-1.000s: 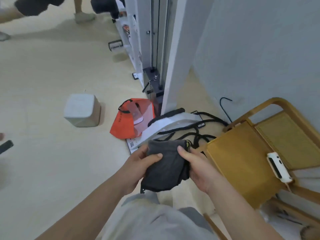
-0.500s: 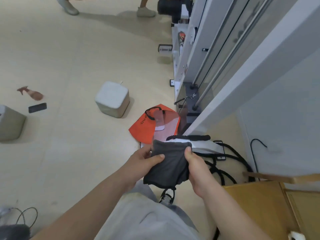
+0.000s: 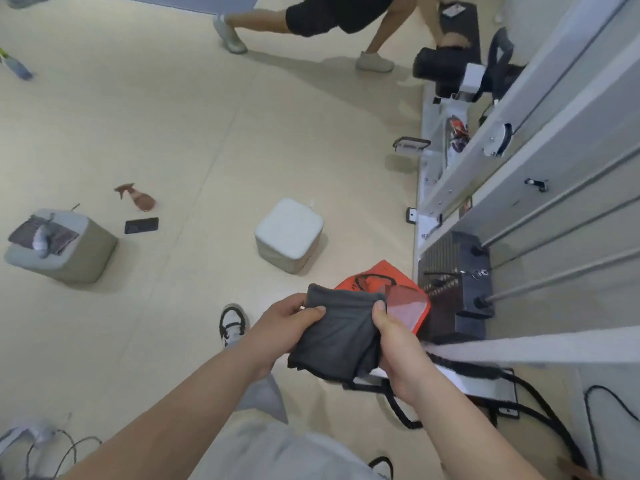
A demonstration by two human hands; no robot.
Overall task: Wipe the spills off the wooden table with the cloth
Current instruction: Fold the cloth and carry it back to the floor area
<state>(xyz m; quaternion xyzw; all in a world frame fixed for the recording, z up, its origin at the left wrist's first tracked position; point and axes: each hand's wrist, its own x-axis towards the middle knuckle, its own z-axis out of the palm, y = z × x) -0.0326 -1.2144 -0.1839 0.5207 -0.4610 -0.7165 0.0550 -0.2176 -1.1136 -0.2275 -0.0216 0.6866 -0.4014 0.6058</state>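
Note:
A folded dark grey cloth (image 3: 337,336) hangs in front of me at waist height. My left hand (image 3: 287,323) grips its left edge, thumb on top. My right hand (image 3: 393,336) grips its right edge, thumb pressed on the upper corner. Both hands hold it above the pale floor. No wooden table and no spills show in this view.
A white cube stool (image 3: 289,235) stands ahead, a grey cube (image 3: 60,245) with rags on it at left. A brown spray bottle (image 3: 136,197) and a black phone (image 3: 141,225) lie on the floor. An orange bag (image 3: 381,285), black cables (image 3: 450,393) and a white machine frame (image 3: 519,188) are at right. A person (image 3: 311,19) stands beyond.
My view has swung left and away from the wooden chair, which has left the frame. More floor, the grey cube and the spray bottle came into sight. Both hands keep holding the cloth.

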